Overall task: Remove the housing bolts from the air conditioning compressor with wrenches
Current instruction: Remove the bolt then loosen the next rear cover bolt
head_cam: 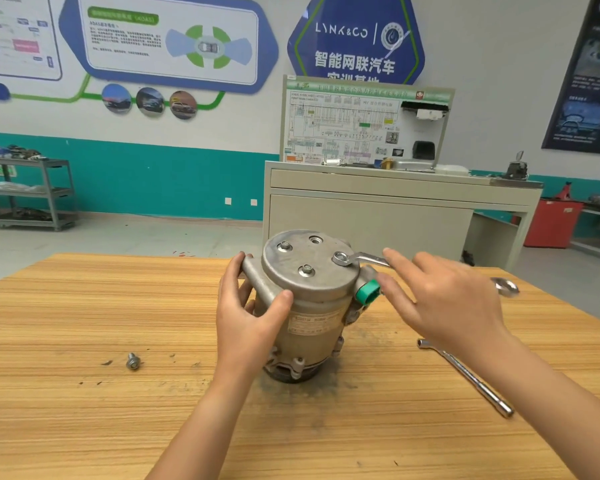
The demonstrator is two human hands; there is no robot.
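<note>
The grey air conditioning compressor (305, 292) stands on end on the wooden table (84, 306). Two bolts (285, 245) (306, 270) sit in its top cover. A combination wrench (361, 259) has its ring end over a third bolt at the cover's right. My left hand (248, 306) grips the compressor's left side, thumb on the housing. My right hand (440, 299) lies over the wrench handle with fingers spread and straight; the wrench's open end (508, 286) shows beyond it. One removed bolt (132, 361) lies on the table at the left.
A socket extension bar (465, 375) lies on the table at the right. Behind the table stands a beige training bench (395, 202) with a wiring panel. A grey shelf cart (28, 192) is at the far left and a red cabinet (551, 223) at the far right.
</note>
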